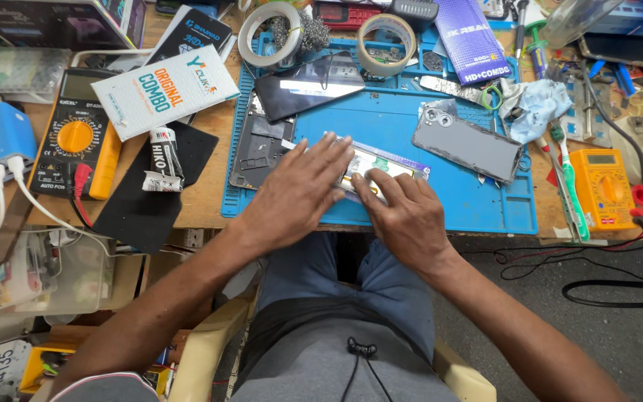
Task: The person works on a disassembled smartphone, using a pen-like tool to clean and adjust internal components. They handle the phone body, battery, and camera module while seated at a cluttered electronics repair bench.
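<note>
Both hands press flat on the phone [381, 167] lying on the blue mat [448, 201]: left hand [299, 190] spread wide, right hand [403, 212] fingers extended. I judge I'm seating its screen; next calls for even pressure along the edges.

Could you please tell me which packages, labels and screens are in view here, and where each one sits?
White box: flat, teal and orange print, upper left, tilted.
Purple packet: long, top centre-right.
Dark box: behind the white box.
Orange multimeter: left, grey screen.
Yellow multimeter: right, small screen.
Black screen panel: on the blue mat, reflective.
</note>
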